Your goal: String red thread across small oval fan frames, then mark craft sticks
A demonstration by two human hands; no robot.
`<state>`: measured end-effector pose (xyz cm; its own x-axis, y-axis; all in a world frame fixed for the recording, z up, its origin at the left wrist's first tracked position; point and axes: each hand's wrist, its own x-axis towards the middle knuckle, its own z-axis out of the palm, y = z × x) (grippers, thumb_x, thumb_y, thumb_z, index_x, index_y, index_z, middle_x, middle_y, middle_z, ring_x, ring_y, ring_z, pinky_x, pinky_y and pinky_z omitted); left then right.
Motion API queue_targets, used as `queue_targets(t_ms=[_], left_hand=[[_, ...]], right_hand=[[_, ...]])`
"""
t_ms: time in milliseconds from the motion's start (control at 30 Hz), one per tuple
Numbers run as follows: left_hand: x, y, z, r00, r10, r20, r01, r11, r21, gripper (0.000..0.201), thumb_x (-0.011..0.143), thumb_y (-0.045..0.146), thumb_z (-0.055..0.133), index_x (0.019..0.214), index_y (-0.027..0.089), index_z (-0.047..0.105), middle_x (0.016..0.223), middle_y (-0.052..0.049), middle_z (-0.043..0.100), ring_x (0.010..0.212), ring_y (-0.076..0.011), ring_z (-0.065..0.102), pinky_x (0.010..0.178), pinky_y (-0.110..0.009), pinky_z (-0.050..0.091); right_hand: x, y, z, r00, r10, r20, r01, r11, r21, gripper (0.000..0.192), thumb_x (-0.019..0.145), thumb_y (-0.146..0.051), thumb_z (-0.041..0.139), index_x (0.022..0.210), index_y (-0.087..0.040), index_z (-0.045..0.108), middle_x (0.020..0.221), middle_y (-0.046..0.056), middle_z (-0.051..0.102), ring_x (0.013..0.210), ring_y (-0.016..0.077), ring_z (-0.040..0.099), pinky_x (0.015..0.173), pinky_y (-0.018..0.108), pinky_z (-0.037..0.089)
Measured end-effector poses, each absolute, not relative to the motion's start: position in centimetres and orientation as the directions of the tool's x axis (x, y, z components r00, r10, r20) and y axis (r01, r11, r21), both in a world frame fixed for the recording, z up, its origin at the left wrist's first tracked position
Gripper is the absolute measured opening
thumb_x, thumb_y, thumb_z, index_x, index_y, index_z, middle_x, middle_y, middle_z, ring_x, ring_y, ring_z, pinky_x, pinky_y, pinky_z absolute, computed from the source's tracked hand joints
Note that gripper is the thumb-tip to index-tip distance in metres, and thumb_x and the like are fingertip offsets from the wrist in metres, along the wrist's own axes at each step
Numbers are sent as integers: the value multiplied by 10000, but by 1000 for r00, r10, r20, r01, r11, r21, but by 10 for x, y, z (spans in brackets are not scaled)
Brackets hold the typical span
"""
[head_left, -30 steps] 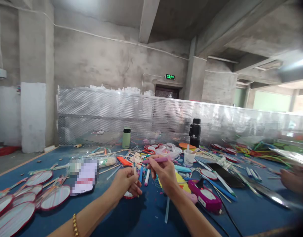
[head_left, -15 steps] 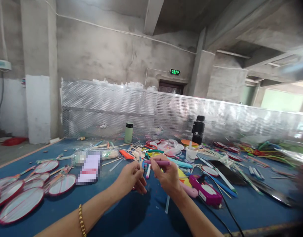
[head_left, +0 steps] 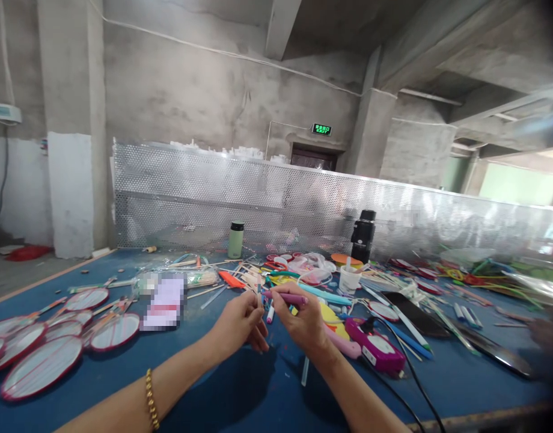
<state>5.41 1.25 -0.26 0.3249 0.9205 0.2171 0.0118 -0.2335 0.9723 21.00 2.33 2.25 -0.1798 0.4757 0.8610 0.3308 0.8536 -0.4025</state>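
Observation:
My right hand [head_left: 301,322] grips a purple marker pen [head_left: 293,298], its tip pointing left toward my other hand. Pinched upright in the fingers of my left hand [head_left: 241,322] is a small thin pale strip [head_left: 259,290], too small to name exactly. The pen's tip is close to this strip; whether they touch cannot be made out. Just behind and between the hands lies a white pen with a purple end [head_left: 270,313]. To the right of my right hand are a pink handle-like tool [head_left: 342,344] and a magenta device [head_left: 376,349] with a black cable.
Several round red-rimmed pieces [head_left: 42,367] with sticks lie at left, beside a blurred lilac sheet [head_left: 164,302]. A green bottle [head_left: 235,240], white cup [head_left: 349,279] and black flask [head_left: 363,236] stand behind. Dark phone-like slab [head_left: 416,314] and metal scissors-like tool [head_left: 497,352] lie right.
The purple pen and my right hand have shifted very slightly left. My left hand keeps its pinch. The whole view has moved a little.

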Motion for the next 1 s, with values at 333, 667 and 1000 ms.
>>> queue_targets(t_ms=[333, 667, 1000], left_hand=[[53, 16, -5, 334, 914, 230, 5, -246, 969, 284, 844, 454, 552, 846, 220, 391, 610, 8, 655, 493, -201, 698, 420, -236, 497], [53, 18, -7, 338, 912, 234, 11, -252, 968, 273, 863, 444, 539, 847, 215, 391, 615, 10, 653, 489, -191, 696, 412, -222, 490], [53, 19, -10, 333, 914, 231, 6, -247, 969, 274, 858, 437, 548, 857, 211, 394, 614, 4, 653, 485, -199, 696, 406, -227, 492]], right_hand=[[210, 24, 22, -195, 472, 860, 343, 854, -391, 154, 880, -238, 576, 776, -183, 675, 719, 38, 696, 658, 153, 635, 574, 235, 501], [209, 23, 24, -215, 449, 867, 341, 867, -364, 155, 880, -212, 573, 777, -176, 684, 723, 45, 699, 654, 158, 647, 619, 250, 517], [209, 24, 24, -218, 419, 881, 343, 878, -333, 152, 888, -206, 571, 787, -176, 680, 736, 44, 700, 661, 155, 649, 628, 246, 512]])
